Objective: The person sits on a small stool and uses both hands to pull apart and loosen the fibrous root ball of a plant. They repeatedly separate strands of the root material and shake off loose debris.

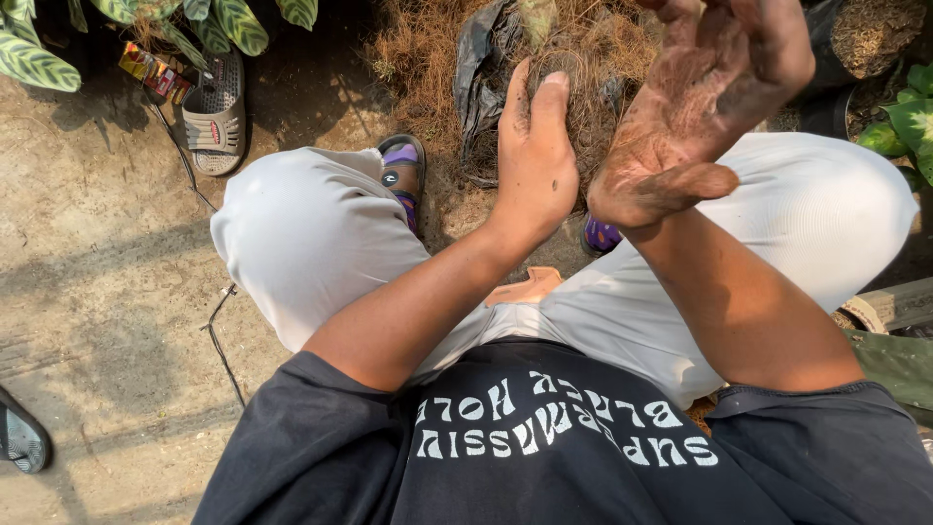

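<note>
— Both hands open? 
— Yes: right hand [695, 107] spread wide, soil-coated, holding nothing, raised over the heap of dry brown fibre [573, 58]; left hand [533, 156] flat, fingers straight, resting on that heap. 
— Around the heap? 
— Bare dirt ground [97, 262] left of it, black plastic sheet [481, 73] on it, grey sandal [214, 112] further left.

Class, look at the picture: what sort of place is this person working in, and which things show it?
Probably an outdoor garden or plant nursery: bare ground in sunlight, leafy plants, and a heap of dry fibre with black plastic. Both hands, the right hand especially, are soiled.
</note>
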